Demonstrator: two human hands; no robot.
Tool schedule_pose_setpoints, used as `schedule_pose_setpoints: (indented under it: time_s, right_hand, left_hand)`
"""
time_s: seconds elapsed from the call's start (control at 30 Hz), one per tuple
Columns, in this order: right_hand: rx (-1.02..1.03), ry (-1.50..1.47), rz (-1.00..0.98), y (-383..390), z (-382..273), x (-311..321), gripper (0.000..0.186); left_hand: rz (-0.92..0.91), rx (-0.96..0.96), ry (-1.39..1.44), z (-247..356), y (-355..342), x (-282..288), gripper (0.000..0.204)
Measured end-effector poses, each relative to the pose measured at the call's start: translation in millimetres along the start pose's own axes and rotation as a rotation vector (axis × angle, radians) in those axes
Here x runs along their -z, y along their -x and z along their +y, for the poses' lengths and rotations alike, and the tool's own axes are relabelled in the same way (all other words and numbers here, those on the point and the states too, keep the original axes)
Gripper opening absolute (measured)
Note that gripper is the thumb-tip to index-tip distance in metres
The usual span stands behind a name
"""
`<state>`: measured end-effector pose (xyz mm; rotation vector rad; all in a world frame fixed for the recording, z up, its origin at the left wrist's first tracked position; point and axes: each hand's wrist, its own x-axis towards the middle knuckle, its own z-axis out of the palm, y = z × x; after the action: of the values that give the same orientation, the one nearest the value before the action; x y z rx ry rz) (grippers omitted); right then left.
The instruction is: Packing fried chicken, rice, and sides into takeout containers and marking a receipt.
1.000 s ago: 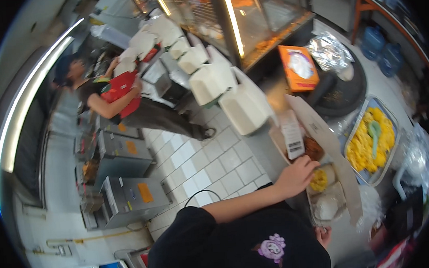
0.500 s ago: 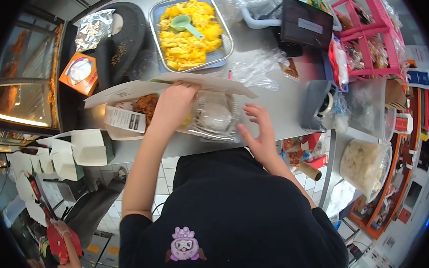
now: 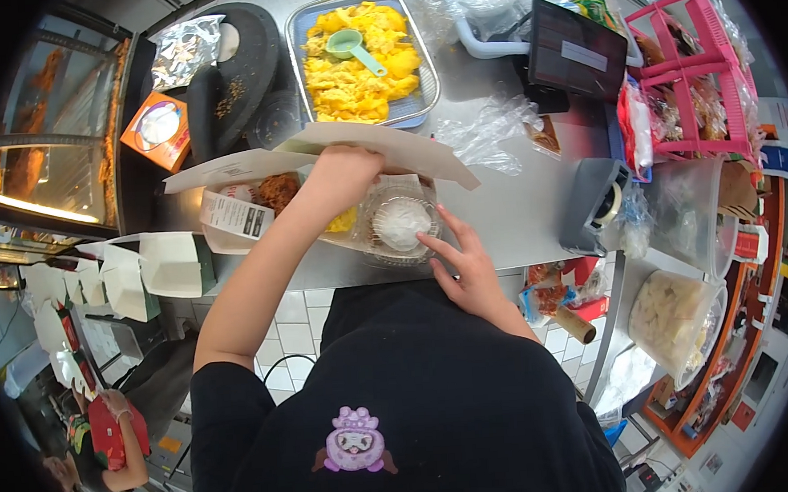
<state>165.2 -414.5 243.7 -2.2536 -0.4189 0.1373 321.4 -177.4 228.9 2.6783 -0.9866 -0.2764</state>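
A long white cardboard box (image 3: pixel 220 243) lies near the counter's front edge with its lid (image 3: pixel 389 144) raised at the back. Inside are a fried chicken piece (image 3: pixel 279 191), a white packet with a printed label (image 3: pixel 237 216) and some yellow food (image 3: pixel 344 220). My left hand (image 3: pixel 344 175) reaches into the box below the lid, its fingers curled and their tips hidden. A clear plastic container (image 3: pixel 385 253) with a white round content sits at the box's right end. Against its right side rest the fingertips of my right hand (image 3: pixel 466 264), fingers apart.
Behind the box stands a wire-rimmed tray (image 3: pixel 430 88) of yellow food with a green scoop (image 3: pixel 348 45). A tape dispenser (image 3: pixel 588 213), a dark screen (image 3: pixel 577 54) and a pink rack (image 3: pixel 724 77) line the right. Open cartons (image 3: pixel 172 262) stand left; a co-worker's arm (image 3: pixel 128 447) shows lower left.
My right hand has moved left and down, from beside the clear container to touching it. The container now sits slightly lower. My left hand has shifted a little right.
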Motion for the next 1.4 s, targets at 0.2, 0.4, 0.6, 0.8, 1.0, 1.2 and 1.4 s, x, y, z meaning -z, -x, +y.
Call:
schedule_pose_setpoints:
  time_s: [0.2,0.4,0.6,0.8,1.0,1.2,1.4]
  right_hand:
    - [0.001,-0.009,0.009,-1.2,3.8,-1.3,0.046]
    - [0.045,0.055,0.09,-11.0,0.7,-0.3,0.045]
    - [0.138,-0.296,0.364,-60.7,-55.8,34.6,0.055]
    - [-0.136,-0.84,-0.211,-68.5,-88.0,74.6,0.051]
    - [-0.376,-0.479,-0.14,-14.8,-44.9,129.8,0.023]
    - [-0.56,-0.528,0.318,-0.3,7.4,212.5,0.015]
    - [-0.26,0.461,-0.198,-71.6,104.7,196.4,0.018]
  left_hand:
    - [-0.035,0.033,0.037,23.7,16.7,59.0,0.011]
    - [0.4,-0.089,0.321,23.7,45.1,104.7,0.011]
    - [0.21,-0.011,1.025,36.2,66.3,100.2,0.009]
    - [-0.057,-0.147,0.938,62.8,45.4,144.6,0.014]
    - [-0.057,-0.152,0.649,52.0,13.0,174.5,0.011]
    - [0.204,-0.214,0.658,136.9,10.0,74.5,0.014]
    - [-0.124,-0.141,0.758,194.2,4.4,-6.1,0.018]
